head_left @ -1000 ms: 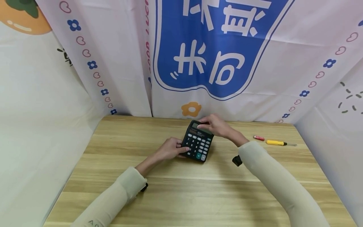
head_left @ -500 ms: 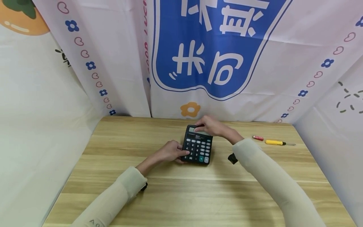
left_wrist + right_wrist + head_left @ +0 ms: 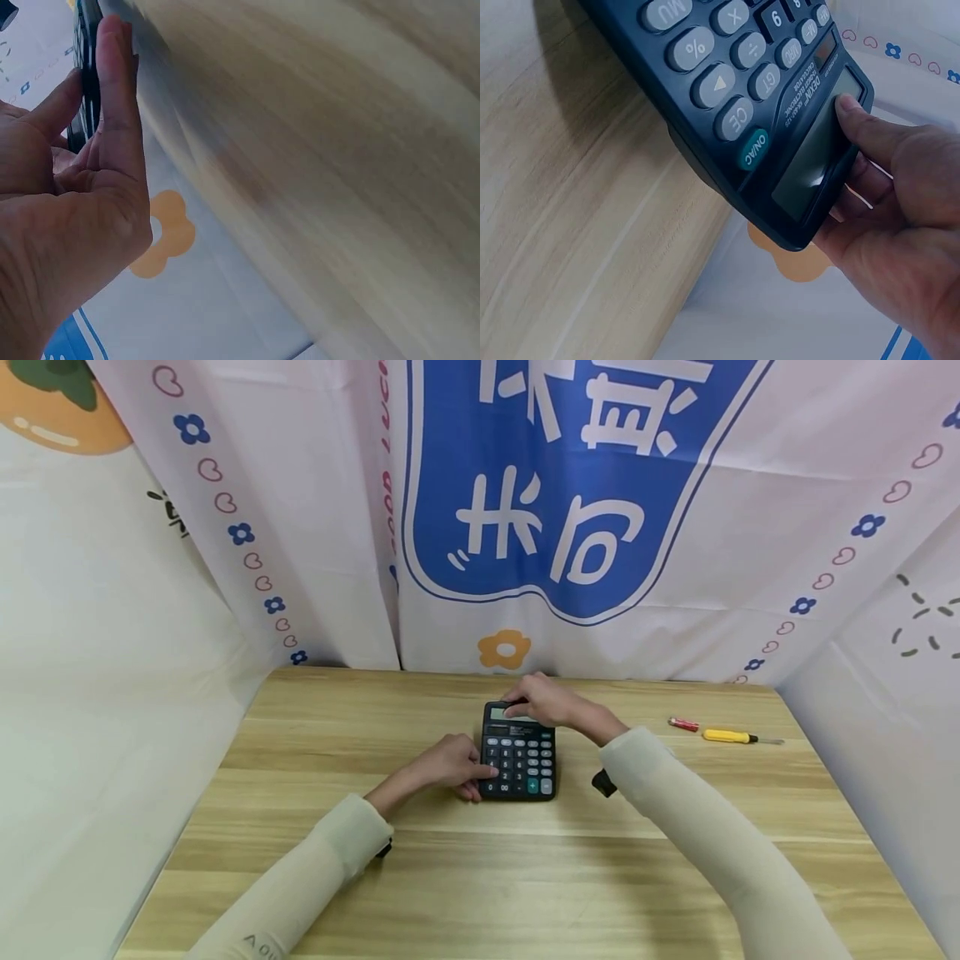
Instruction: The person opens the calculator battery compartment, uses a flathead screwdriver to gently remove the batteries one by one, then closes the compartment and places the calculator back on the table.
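Both hands hold a black calculator (image 3: 517, 760) with its keys facing up, near the back middle of the table. My left hand (image 3: 450, 762) grips its lower left side, thumb over the keys and fingers beneath. At the top edge, my right hand (image 3: 551, 700) pinches it with the thumb on the display (image 3: 817, 154). The right wrist view shows the calculator (image 3: 735, 97) raised off the wood, with the right fingers behind it. In the left wrist view the calculator (image 3: 89, 67) appears edge-on between thumb and fingers.
On the right of the wooden table (image 3: 487, 893) lie a red battery (image 3: 683, 724) and a yellow-handled screwdriver (image 3: 731, 737). A printed cloth (image 3: 337, 527) hangs behind the table's back edge, and white cloth walls stand at both sides.
The calculator has turned from tilted to nearly square and shifted slightly toward the front. My right hand has moved left and nearer with it; the left hand keeps its hold.
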The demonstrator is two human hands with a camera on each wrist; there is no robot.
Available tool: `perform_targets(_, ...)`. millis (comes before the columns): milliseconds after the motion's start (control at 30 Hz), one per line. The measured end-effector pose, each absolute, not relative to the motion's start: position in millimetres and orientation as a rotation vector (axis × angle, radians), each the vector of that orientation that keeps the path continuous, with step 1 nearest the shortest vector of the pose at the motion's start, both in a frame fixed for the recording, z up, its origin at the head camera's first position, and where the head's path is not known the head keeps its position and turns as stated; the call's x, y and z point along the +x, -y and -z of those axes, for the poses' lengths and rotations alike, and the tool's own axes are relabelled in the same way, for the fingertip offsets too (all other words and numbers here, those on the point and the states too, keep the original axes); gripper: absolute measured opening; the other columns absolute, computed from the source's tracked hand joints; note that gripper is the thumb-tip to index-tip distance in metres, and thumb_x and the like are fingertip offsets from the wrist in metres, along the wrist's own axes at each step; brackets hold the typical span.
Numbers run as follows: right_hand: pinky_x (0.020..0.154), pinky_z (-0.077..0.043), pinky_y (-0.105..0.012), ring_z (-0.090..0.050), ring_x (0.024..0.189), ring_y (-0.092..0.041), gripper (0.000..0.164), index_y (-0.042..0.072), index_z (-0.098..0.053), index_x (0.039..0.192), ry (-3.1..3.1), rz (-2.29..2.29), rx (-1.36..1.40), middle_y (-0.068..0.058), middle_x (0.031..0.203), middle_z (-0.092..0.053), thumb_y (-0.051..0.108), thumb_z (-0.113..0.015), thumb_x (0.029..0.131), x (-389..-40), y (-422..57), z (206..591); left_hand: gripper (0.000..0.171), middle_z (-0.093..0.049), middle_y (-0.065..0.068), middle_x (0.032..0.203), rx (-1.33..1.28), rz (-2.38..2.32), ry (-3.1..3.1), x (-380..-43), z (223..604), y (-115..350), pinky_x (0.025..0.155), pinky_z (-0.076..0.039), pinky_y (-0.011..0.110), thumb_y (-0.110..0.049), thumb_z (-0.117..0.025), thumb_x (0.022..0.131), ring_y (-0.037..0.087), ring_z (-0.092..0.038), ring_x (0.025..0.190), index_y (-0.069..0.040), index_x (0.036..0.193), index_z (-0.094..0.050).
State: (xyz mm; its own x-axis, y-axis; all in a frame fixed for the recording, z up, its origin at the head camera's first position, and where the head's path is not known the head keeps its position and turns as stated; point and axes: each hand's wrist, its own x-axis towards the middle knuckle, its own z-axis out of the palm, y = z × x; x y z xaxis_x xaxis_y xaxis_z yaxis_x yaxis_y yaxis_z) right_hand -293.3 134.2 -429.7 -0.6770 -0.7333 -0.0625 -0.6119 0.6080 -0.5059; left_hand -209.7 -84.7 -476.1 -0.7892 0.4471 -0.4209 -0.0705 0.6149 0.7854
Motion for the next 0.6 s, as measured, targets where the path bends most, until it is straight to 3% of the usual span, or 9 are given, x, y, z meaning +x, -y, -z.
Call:
perform_targets(300, 0.089, -0.06, -0.043, -0.073, 0.096, -0.02, 0.019, 0.001, -0.081, 0.114, -2.585, 0.65, -1.13, -0.008, 0.106, -0.08, 0.011, -0.069, 0.104, -293.0, -127.5, 437.4, 0.027, -0.075, 0.01, 0.066, 0.271, -1.036, -2.308, -210.1, 474.3, 85.1, 0.058, -0.063, 0.03, -0.019, -0.076, 0.1, 0.02, -0.075, 0.059, -0.003, 0.079, -0.074)
perform_targets(433, 0.078, -0.057, -0.038, -0.065, 0.079, -0.014, 0.015, 0.005, -0.083, 0.106, -2.592, 0.639, -1.19, -0.005, 0.096, -0.08, 0.011, -0.069, 0.104, -292.8, -124.0, 440.5, 0.027, -0.074, 0.011, 0.066, 0.266, -1.019, -2.327, -209.7, 475.0, 85.4, 0.058, -0.063, 0.03, -0.018, -0.079, 0.098, 0.02, -0.075, 0.058, -0.002, 0.077, -0.073)
perform_targets(600, 0.07, -0.048, -0.03, -0.055, 0.07, -0.012, 0.015, 0.007, -0.083, 0.103, -2.604, 0.629, -1.185, -0.002, 0.09, -0.078, 0.012, -0.069, 0.104, -294.0, -122.5, 444.6, 0.027, -0.074, 0.012, 0.066, 0.284, -1.027, -2.338, -209.5, 475.8, 85.6, 0.058, -0.063, 0.031, -0.017, -0.08, 0.097, 0.021, -0.076, 0.059, 0.0, 0.077, -0.073)
